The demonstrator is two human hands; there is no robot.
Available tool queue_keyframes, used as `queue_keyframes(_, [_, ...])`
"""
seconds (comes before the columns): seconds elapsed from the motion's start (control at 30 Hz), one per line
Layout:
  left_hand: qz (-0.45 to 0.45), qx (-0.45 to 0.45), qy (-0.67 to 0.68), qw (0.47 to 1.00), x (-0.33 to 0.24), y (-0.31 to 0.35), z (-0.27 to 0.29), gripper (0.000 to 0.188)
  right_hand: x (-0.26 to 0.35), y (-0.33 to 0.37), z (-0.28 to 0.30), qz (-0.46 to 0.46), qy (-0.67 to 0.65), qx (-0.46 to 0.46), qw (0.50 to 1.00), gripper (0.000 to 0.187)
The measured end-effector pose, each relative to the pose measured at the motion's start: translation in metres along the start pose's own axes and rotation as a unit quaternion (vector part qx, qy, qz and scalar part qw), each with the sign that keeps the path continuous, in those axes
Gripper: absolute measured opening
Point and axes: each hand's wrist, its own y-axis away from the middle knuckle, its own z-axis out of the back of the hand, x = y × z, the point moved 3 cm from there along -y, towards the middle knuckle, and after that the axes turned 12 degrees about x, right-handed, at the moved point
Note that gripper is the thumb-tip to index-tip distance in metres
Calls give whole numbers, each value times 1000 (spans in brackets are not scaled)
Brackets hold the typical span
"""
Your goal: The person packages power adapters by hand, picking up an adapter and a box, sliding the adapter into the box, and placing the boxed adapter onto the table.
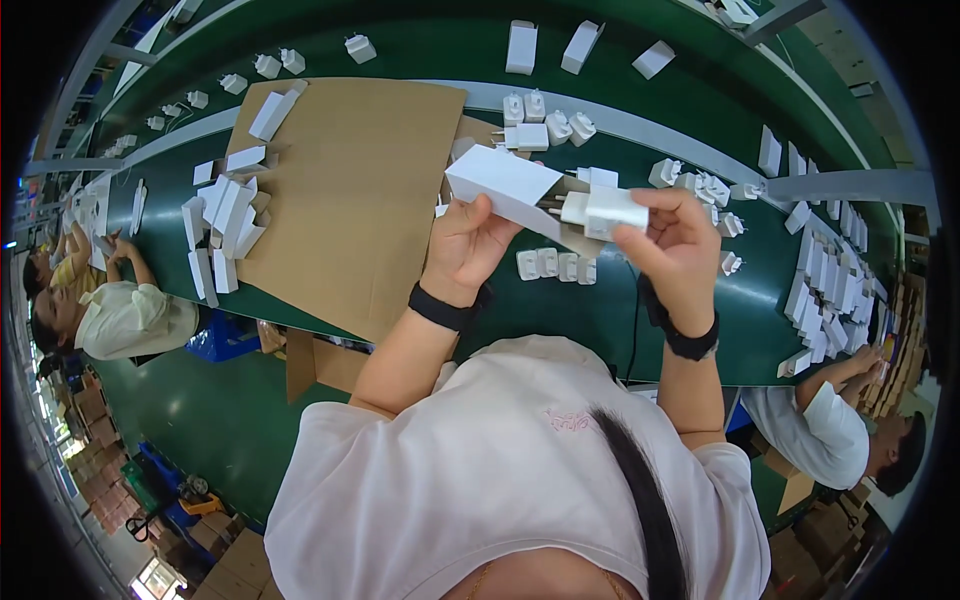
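Left hand [463,250]: closed around the white box [505,180], thumb on the near side, fingers mostly hidden beneath. Right hand [680,250]: thumb and fingers pinched on the outer end of the white charger [612,212], centre of frame, prongs pointing left into the box's open mouth. How deep they reach cannot be told.

Step in hand, as judged: loading the charger into its box, at the entry stage. Next move seems to call for squaring the charger to the opening, keeping the loose flap clear and pushing gently while the left hand steadies the box.

Surface: green table [745,310]; cardboard sheet [340,200] left of centre, with a pile of small boxes [235,215] at its left edge. A row of chargers [556,266] lies just below the held box; more boxes heaped at right.

Room: green floor [200,400] lower left, co-workers at both sides of the frame, stacked cartons in the lower left corner.
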Motion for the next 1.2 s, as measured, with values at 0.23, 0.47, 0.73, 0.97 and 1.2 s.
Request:
queue_keyframes(0.23, [2,-20,-55,998,8,-4,-2,57,-8,-8,-22,24,113,-19,993,43])
queue_keyframes(0.47, [-61,-1,199,978,18,-9,19,60,-10,-7,-22,89,113,-23,989,74])
queue_keyframes(0.73, [25,-2,-44,999,27,-36,2,74,-26,-52,5,21,46,-46,998,63])
queue_keyframes(0.97, [-61,-301,-740,599,-137,17,59,53,-76,-133,240,-107,216,-13,971,71])
queue_keyframes(1.2, [-44,-456,-886,-74,-297,127,62,55,-188,-168,351,-165,134,-5,977,88])
